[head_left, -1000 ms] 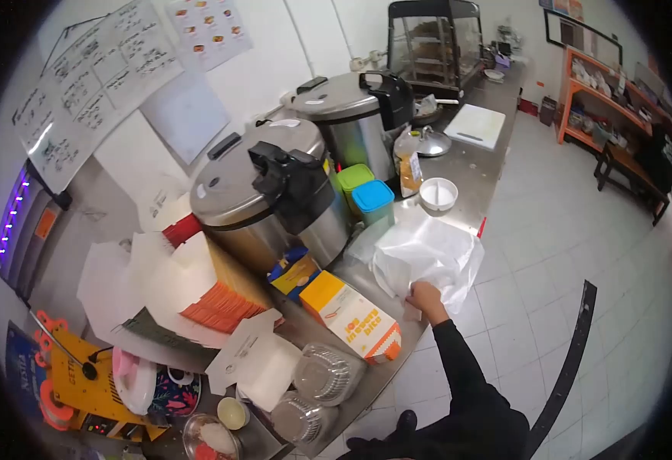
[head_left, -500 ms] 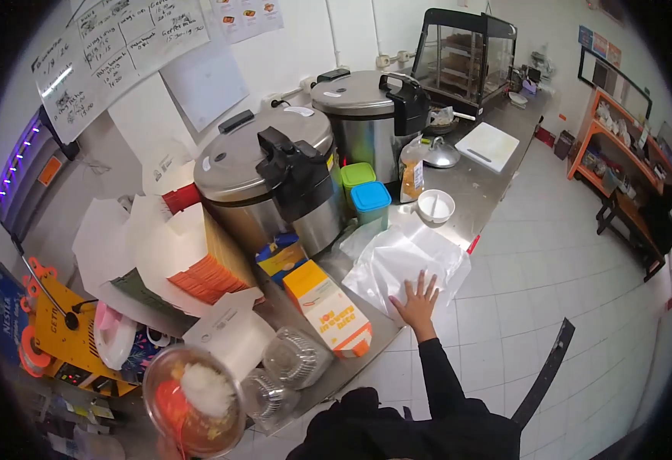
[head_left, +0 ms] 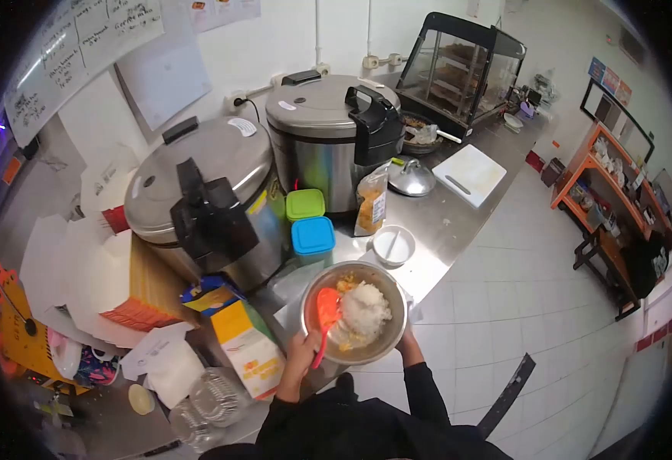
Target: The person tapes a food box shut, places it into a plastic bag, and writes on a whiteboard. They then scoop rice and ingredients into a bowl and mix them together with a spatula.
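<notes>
A bowl (head_left: 353, 349) of rice (head_left: 364, 309) was clasped at its rim by the left hand (head_left: 301, 354), a spoon (head_left: 326, 310) pinched alongside, and by the right hand (head_left: 407, 339).

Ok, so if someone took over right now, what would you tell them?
Left hand: fingers grip the metal bowl at its near rim, by the red spatula handle.
Right hand: holding the bowl's other side.
The bowl is held up at the steel counter edge, with the rice and the spatula inside.
Done: rice is in the bowl.
Left: bowl not yet set down.
</notes>
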`<state>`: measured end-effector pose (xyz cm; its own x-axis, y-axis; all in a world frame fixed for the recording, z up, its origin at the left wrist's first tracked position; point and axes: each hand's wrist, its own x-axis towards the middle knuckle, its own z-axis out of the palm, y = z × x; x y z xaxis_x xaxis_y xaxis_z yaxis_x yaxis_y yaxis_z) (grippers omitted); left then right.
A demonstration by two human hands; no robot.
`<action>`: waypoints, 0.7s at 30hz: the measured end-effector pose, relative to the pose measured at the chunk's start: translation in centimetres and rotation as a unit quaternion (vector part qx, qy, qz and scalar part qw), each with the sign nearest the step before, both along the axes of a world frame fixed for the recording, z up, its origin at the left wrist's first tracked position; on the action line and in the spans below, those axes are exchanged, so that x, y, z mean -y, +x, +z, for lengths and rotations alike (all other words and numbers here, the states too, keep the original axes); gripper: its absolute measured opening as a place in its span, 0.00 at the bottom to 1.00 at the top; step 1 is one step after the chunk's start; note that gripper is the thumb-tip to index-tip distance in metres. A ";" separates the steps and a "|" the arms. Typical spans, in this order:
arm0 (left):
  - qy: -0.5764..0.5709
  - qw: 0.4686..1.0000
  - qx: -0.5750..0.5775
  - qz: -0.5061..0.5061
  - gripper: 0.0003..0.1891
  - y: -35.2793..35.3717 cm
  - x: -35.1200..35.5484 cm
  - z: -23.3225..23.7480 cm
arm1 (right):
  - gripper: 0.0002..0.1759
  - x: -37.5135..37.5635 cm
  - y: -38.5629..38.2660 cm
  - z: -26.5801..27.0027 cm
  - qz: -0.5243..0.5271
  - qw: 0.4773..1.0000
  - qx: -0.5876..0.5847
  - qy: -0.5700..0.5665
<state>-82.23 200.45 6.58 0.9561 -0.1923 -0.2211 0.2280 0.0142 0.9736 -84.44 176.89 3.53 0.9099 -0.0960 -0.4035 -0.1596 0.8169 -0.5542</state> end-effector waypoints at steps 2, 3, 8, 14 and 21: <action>0.008 0.999 -0.032 0.009 0.11 2.3 3.1 -4.4 | 0.32 2.2 0.5 2.7 -0.013 0.998 -0.040 -0.053; 0.095 0.995 -0.040 -0.010 0.15 3.4 4.3 -5.8 | 0.34 3.1 0.6 2.7 -0.029 0.992 -0.075 -0.102; 0.158 0.983 -0.093 -0.034 0.28 4.4 8.4 -8.9 | 0.23 9.2 2.8 0.7 0.113 0.922 -0.104 -0.356; 0.252 0.958 0.120 0.060 0.26 6.7 12.2 -7.8 | 0.18 17.1 4.4 -1.1 0.065 0.920 -0.022 -0.386; 0.667 0.710 0.144 0.176 0.29 7.8 20.5 -8.4 | 0.18 31.7 9.4 2.4 0.109 0.907 0.008 -0.407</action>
<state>-74.44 179.99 -1.80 0.9359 0.2660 0.2311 0.2273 -0.9569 0.1807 -75.02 145.23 5.88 0.9479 -0.1734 -0.2674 -0.2557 0.0869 -0.9628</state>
